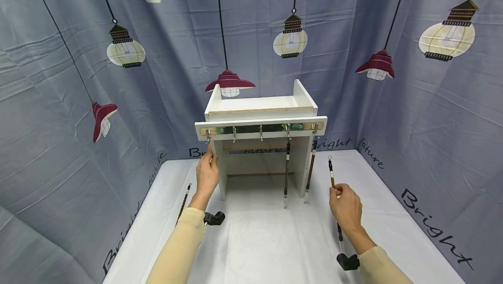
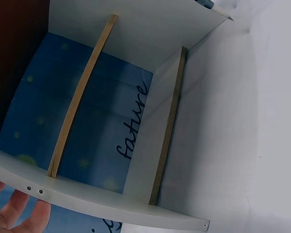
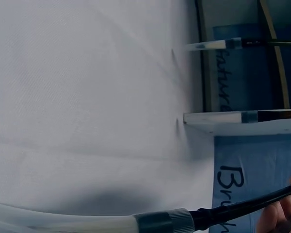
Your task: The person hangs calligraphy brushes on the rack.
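My right hand [image 1: 346, 207] pinches a calligraphy brush [image 1: 331, 172] by its handle, the hanging loop up and the pale tip down. In the right wrist view its ferrule [image 3: 169, 221] runs along the bottom. The left hand [image 1: 207, 174] reaches up at the left side of a white wooden stand [image 1: 221, 170], index fingertip just under the leftmost hook [image 1: 208, 134]. In the left wrist view its fingers [image 2: 36, 218] lie against the outside of the side panel; nothing shows in them. Two brushes [image 1: 287, 170] [image 1: 311, 166] hang from the two right-hand hooks.
Another brush [image 1: 184, 203] stands or lies on the white-covered table [image 1: 251, 249] left of the stand, partly behind the left forearm. The rail [image 1: 275, 135] carries several metal hooks. A printed blue curtain [image 1: 177, 78] encloses the back and sides.
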Demonstrator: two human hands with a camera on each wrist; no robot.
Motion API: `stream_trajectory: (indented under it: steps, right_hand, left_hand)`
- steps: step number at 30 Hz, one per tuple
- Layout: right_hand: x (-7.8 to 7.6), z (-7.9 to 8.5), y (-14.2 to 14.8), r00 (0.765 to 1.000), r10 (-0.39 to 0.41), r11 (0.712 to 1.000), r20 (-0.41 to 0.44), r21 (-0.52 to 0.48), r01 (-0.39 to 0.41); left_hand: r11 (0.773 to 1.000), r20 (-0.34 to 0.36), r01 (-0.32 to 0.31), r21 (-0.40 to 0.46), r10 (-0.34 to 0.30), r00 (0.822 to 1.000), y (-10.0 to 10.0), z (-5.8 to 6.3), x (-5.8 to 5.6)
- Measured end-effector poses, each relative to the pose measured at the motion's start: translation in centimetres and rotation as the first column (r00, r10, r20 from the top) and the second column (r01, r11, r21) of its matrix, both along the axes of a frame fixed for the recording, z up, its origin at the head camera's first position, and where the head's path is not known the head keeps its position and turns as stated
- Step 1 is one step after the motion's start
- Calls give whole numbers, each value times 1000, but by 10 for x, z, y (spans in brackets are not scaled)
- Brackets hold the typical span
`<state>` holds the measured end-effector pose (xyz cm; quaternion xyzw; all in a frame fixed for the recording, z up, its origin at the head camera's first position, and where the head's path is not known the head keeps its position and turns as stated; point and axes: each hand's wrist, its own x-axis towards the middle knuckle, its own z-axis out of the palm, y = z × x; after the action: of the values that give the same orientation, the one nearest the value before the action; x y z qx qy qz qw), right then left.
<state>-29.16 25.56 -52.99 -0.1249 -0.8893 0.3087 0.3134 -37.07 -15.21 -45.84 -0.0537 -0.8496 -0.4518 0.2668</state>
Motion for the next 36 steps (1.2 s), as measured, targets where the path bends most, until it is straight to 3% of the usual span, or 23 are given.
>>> stream_trajectory:
  steps: [14, 36]
  right_hand:
    - [3, 15, -8, 1000, -18, 1000, -9, -10, 18]
    - [8, 35, -18, 993, -12, 999, -121, -37, 8]
  left_hand:
    - [1000, 27, 5, 25, -5, 1000, 1, 1, 1]
    - [1000, 29, 13, 23, -14, 999, 0, 2, 1]
